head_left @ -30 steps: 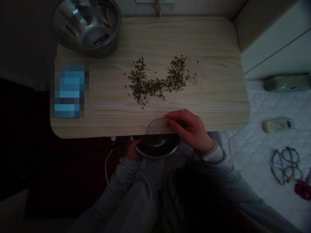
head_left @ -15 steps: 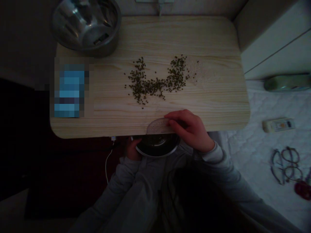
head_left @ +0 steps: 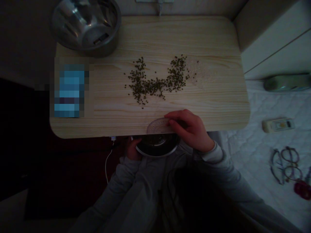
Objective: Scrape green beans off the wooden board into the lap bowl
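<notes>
My right hand [head_left: 190,129] rests at the near edge of the wooden table [head_left: 218,106], fingers closed on a clear curved plastic piece [head_left: 156,126] that stands on the edge. Just below the edge, my left hand [head_left: 132,149] grips a small metal bowl [head_left: 157,146] from its left side. Dark green beans [head_left: 155,82] lie scattered in a loose band across the middle of the table, with a faint patch of pale grains [head_left: 202,72] to their right.
A large steel bowl [head_left: 85,24] stands at the table's far left corner. A blurred blue item [head_left: 69,89] lies at the left. A white cable [head_left: 108,161] hangs below the edge. On the bed at right lie a remote [head_left: 278,124] and glasses [head_left: 286,165].
</notes>
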The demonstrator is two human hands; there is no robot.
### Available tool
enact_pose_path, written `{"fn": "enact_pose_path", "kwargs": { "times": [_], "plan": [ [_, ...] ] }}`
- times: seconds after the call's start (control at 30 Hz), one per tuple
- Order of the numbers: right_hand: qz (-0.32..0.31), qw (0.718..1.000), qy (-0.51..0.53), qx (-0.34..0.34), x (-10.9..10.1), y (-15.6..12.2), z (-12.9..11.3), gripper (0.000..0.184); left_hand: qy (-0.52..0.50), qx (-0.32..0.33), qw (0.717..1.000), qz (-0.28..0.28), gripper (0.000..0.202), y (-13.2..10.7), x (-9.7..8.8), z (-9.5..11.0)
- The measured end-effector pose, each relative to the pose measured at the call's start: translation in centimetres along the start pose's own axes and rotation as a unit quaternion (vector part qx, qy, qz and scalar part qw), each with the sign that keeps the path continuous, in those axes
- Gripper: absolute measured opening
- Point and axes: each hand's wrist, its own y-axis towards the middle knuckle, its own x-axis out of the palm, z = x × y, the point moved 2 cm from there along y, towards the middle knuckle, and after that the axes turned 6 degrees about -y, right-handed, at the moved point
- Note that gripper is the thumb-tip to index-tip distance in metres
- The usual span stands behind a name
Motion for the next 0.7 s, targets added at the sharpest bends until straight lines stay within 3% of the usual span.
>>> {"fn": "enact_pose_path", "kwargs": {
  "times": [0.17, 0.33, 0.53, 0.7],
  "plan": [
    [0.001, 1.0, 0.001, 0.001, 0.0, 0.0, 0.0, 0.021, -0.027, 0.01, 0.999, -0.029, 0.01, -0.3, 0.8, 0.6],
    [0.0, 1.0, 0.001, -0.001, 0.0, 0.0, 0.0, 0.022, 0.028, 0.065, 0.997, -0.005, 0.005, -0.2, 0.1, 0.4],
    [0.001, 0.999, 0.036, 0.019, 0.1, 0.0, 0.1, 0.021, 0.015, 0.031, 0.999, 0.023, 0.004, 0.1, -0.6, -0.4],
    [0.02, 0.983, 0.168, 0.074, 0.1, -0.2, 0.6, 0.021, -0.04, -0.022, 0.999, 0.015, 0.003, -0.1, 0.2, 0.0]
  ]
}}
